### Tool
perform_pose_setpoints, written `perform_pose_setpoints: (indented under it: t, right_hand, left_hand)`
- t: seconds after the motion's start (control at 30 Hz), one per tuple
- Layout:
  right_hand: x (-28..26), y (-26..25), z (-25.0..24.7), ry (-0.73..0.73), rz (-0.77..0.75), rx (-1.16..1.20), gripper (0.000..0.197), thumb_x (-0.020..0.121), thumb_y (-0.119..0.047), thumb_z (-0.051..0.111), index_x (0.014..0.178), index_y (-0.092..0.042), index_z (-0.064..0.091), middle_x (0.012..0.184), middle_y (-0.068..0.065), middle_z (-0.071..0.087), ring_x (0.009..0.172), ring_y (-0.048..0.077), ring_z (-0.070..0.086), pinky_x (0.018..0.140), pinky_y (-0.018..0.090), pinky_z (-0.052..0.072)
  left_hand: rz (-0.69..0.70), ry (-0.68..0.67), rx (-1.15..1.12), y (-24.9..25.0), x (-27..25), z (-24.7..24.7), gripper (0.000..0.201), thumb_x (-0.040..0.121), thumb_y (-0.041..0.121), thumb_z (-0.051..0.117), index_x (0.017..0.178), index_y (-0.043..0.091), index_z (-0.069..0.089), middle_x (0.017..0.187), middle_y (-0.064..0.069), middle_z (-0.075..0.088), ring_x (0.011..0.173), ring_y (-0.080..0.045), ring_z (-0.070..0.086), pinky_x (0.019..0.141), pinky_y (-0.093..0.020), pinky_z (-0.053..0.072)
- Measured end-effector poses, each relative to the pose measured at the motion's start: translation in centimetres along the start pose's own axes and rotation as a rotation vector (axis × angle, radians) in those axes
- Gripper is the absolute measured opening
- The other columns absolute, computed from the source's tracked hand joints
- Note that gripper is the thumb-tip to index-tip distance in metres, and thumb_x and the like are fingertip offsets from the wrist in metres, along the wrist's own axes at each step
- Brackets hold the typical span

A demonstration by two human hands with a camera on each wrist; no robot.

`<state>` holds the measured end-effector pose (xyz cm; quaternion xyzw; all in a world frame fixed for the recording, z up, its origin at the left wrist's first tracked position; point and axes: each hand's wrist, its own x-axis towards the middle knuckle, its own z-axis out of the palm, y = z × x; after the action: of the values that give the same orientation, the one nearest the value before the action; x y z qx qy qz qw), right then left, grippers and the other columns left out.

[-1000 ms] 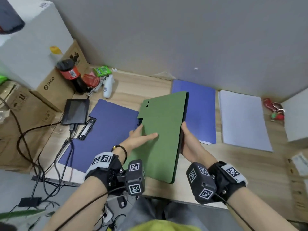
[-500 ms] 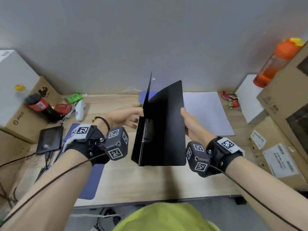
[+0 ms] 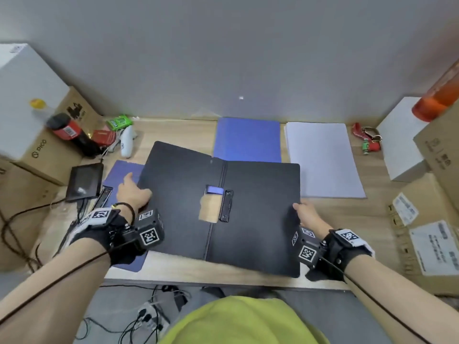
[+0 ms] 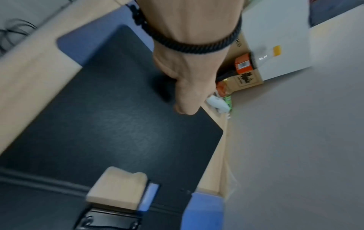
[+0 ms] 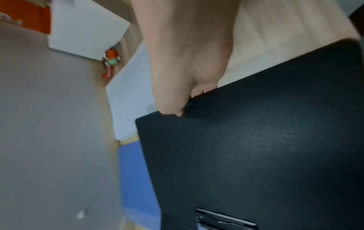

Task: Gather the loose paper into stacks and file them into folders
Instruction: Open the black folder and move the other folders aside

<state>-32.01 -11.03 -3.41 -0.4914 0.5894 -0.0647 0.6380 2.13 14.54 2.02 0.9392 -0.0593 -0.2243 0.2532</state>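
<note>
Nearest the person, an opened folder (image 3: 248, 214) lies spread w/ its black inside face up across the front of the desk (image 3: 347, 219), spine running front to back. The right hand (image 3: 306, 214) pinches the outer edge of the right cover, thumb on top & fingers curled underneath per the right wrist view. The left hand (image 3: 131, 192) sits at the outer edge of the left cover, thumb on the black face; its fingers are hidden under the edge, so it looks like a grip but I can't tell for sure. A black spring clip (image 3: 226, 206) sits just right of the spine, next to a cut-out window in the left cover where bare desk shows through. The left cover overlaps a blue folder (image 3: 119, 175) lying open beneath it. Farther back, a closed blue folder (image 3: 247, 140) lies partly under the black one's far edge, w/ the stack of white paper (image 3: 320, 157) just beside it on the right, squared up, its near left corner next to the right cover. Step in hand, as I read it: laying a folder open & flat, ready to receive paper; nothing filed in it yet. Next move prob needs the right hand to let go, reach to the paper stack, lift it w/o fanning the sheets, & seat it under the clip while the left hand keeps the covers flat.
</note>
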Motion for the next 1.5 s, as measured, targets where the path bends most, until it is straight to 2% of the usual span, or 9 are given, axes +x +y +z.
perform_pose_setpoints:
  t: [0.13,0.3,0.47,0.73,0.93,1.03,1.13,1.3,1.5]
  right_hand:
    - [-0.3,2.4,1.2,0.040,-0.085,0.028,0.055,0.080,0.012,0.037,0.123,-0.019,0.053,0.108,0.006,0.068,0.090,0.018,0.067,0.079,0.029,0.054]
    - [-0.8,1.3,1.8,0.034,-0.180,-0.266,0.056,0.086,-0.002,0.046,0.137,-0.023,0.041,0.128,-0.009,0.048,0.115,0.014,0.045,0.100,0.030,0.036]
    - [0.5,2.0,2.1,-0.054,-0.111,-0.586,0.068,0.095,-0.021,0.045,0.154,-0.022,0.010,0.162,-0.008,-0.004,0.149,0.015,-0.006,0.118,0.043,0.004]
    - [1.0,1.1,2.4,-0.221,-0.059,-0.778,0.071,0.097,-0.026,0.041,0.154,-0.016,0.000,0.160,0.002,-0.022,0.147,0.021,-0.021,0.116,0.046,0.003]
    - [1.6,-1.0,-2.8,-0.380,-0.026,-0.330,0.056,0.098,-0.025,0.046,0.150,-0.023,0.028,0.159,-0.005,0.016,0.146,0.015,0.017,0.119,0.037,0.018]
    - [2.8,-2.2,-7.1,-0.371,0.021,-0.179,0.032,0.094,-0.029,0.053,0.127,-0.028,0.055,0.126,-0.002,0.059,0.109,0.016,0.058,0.088,0.029,0.045]
    - [4.5,-3.0,-10.9,-0.183,-0.018,0.004,0.016,0.095,-0.018,0.052,0.103,-0.023,0.065,0.105,0.004,0.066,0.075,0.015,0.063,0.053,0.018,0.043]
    - [6.4,-3.3,-15.3,0.285,-0.078,-0.040,0.029,0.093,-0.012,0.046,0.115,-0.023,0.062,0.112,-0.007,0.056,0.097,0.013,0.052,0.078,0.024,0.042]
    - [8.4,-1.6,-16.9,0.323,0.025,-0.170,0.025,0.077,-0.028,0.047,0.099,-0.036,0.057,0.094,-0.011,0.066,0.085,0.016,0.060,0.085,0.037,0.050]
  left_hand:
    - [0.033,-0.196,0.092,-1.0,-2.5,4.4,0.088,0.084,0.016,0.069,0.154,0.024,0.016,0.161,-0.014,-0.002,0.149,-0.028,0.004,0.119,-0.040,0.015]
    - [-0.100,-0.503,0.319,-0.9,-3.8,9.6,0.105,0.063,0.061,0.067,0.151,0.041,0.012,0.161,-0.006,-0.012,0.146,-0.042,-0.001,0.120,-0.048,0.006]
    - [-0.169,-0.415,0.434,-1.5,-3.6,11.6,0.090,0.083,0.062,0.056,0.149,0.048,-0.002,0.159,-0.003,-0.022,0.143,-0.051,-0.005,0.117,-0.054,0.002]
    - [-0.216,-0.251,0.184,0.1,-4.1,11.6,0.076,0.085,0.038,0.063,0.151,0.030,0.024,0.160,-0.012,0.002,0.144,-0.042,0.010,0.118,-0.045,0.013]
    - [0.114,-0.128,-0.088,8.0,-5.6,15.2,0.034,0.086,0.014,0.054,0.120,0.015,0.061,0.125,-0.011,0.053,0.116,-0.028,0.053,0.103,-0.034,0.040]
    - [0.220,-0.339,-0.124,12.6,-7.1,18.3,0.031,0.090,0.011,0.050,0.118,0.019,0.059,0.107,0.003,0.061,0.099,-0.018,0.058,0.092,-0.032,0.045]
    - [0.197,-0.516,-0.236,16.0,-8.6,21.3,0.032,0.095,0.011,0.049,0.126,0.011,0.057,0.099,0.003,0.064,0.088,-0.017,0.061,0.089,-0.031,0.051]
    - [0.112,-0.687,-0.336,20.4,-11.3,25.0,0.042,0.098,0.010,0.048,0.140,0.008,0.043,0.124,-0.009,0.058,0.100,-0.018,0.062,0.083,-0.021,0.051]
    - [0.096,-0.708,-0.394,22.7,-12.8,27.1,0.042,0.097,0.004,0.047,0.139,0.007,0.042,0.101,-0.003,0.063,0.082,-0.009,0.061,0.065,-0.010,0.051]
